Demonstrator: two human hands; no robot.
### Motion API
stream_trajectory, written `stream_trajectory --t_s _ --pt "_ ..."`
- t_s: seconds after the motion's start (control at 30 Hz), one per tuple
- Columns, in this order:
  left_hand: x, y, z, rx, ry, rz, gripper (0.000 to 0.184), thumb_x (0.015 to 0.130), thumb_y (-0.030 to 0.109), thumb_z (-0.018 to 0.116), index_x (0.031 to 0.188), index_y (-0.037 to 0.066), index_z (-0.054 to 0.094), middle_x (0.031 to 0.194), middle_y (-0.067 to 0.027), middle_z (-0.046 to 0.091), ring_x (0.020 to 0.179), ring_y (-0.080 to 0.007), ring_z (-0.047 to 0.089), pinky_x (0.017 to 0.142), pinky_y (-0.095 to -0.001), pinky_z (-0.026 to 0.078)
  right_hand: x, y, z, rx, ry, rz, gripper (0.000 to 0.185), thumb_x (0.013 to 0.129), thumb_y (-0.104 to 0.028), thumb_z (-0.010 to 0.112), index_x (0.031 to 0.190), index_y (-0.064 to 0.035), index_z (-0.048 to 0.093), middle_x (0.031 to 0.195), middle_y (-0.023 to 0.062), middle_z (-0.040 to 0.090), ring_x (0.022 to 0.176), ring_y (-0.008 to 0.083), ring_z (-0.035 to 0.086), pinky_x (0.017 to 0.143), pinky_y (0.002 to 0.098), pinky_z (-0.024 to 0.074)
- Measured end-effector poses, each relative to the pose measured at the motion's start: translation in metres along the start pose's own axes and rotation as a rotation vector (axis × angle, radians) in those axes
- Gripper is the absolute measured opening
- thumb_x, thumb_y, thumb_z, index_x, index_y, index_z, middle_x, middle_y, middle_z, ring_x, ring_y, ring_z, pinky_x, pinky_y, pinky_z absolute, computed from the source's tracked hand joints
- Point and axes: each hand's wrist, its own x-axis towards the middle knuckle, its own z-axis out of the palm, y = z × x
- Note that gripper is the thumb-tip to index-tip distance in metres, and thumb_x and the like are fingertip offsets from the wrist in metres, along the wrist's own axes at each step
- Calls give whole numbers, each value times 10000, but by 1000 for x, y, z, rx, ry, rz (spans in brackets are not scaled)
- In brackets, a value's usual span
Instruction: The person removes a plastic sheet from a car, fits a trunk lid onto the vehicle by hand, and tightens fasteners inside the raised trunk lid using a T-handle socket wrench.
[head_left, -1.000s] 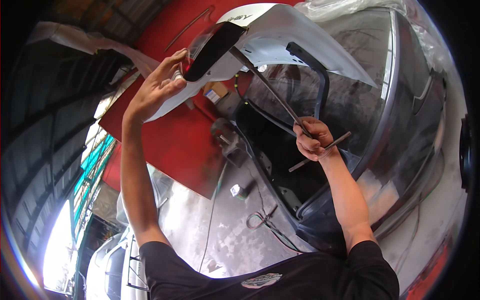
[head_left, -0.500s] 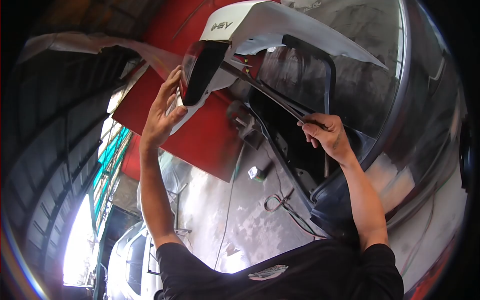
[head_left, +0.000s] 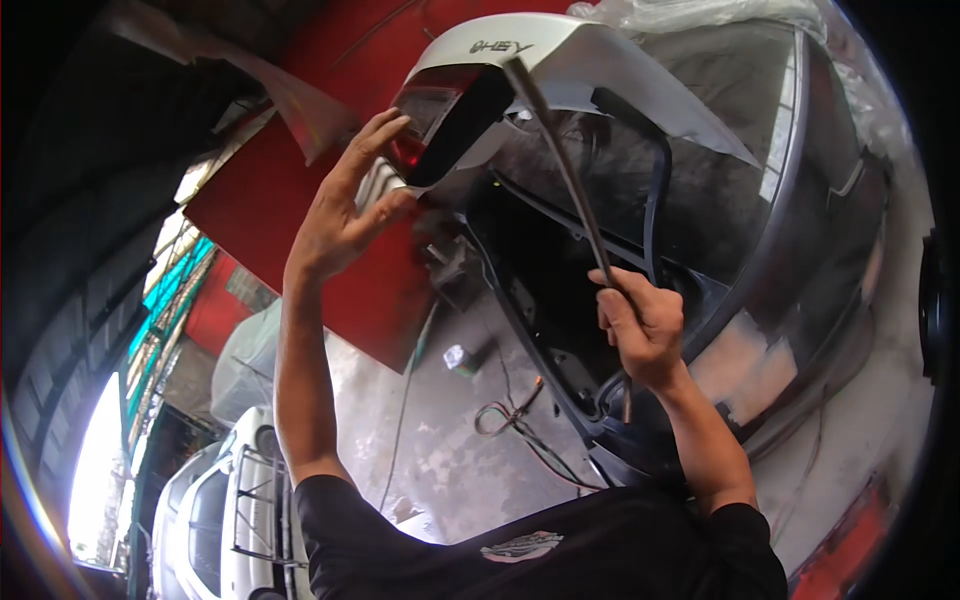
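My left hand (head_left: 350, 205), fingers spread, is at the edge of the raised white tailgate (head_left: 570, 45), beside its red and dark tail light (head_left: 428, 118). Whether the fingertips touch the light I cannot tell. My right hand (head_left: 645, 322) is wrapped round a long metal rod (head_left: 568, 170) near its lower end. The rod slants up and left, its far end overlapping the tailgate below the dark lettering. A short piece of metal shows below my right fist. Behind the rod is the dark open boot (head_left: 535, 270) of the car.
The dark car body (head_left: 820, 230) fills the right, with a lighter patch on its side. Cables (head_left: 515, 420) and a small can (head_left: 458, 360) lie on the concrete floor. A red panel (head_left: 290, 220) stands behind my left arm. A white car (head_left: 235, 500) is at the lower left.
The rod's far end has come out from under the tailgate edge and moved up in front of it. My right hand is lower, still holding the rod. My left hand remains by the tail light.
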Motion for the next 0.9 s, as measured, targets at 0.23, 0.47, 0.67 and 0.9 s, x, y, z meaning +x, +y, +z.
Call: stream_trajectory --t_s 0.23,0.47,0.67,0.9 --pt "-53 -19 14 -332 46 178 760 840 638 703 1291 31 634 1550 -221 448 1455 -359 408 1198 -492 267 15 -46 93 -366 -87 -369 204 900 -74 719 1086 -7 666 716 111 643 580 266 658 512 348 496" --pt "-105 -27 44 -635 179 129 390 1101 330 443 1010 -3 626 1287 -187 623 1301 -243 501 1100 -401 365 0 -64 145 -707 -162 -479 292 842 -36 760 1119 21 685 721 102 637 575 253 632 522 345 499" --pt "-140 -28 72 -684 249 44 518 1112 394 400 986 -59 619 1076 -167 679 1279 -244 517 1080 -372 367 31 -100 114 -878 104 -880 288 818 -10 679 1101 37 706 924 170 665 806 344 636 791 432 536" --pt "-161 -43 90 -849 332 29 582 1118 418 370 817 -41 565 1052 -156 685 1040 -204 553 915 -335 426 47 -126 121 -1040 -43 -1127 317 873 -29 565 1150 60 690 1106 228 654 1064 394 630 1018 533 464"
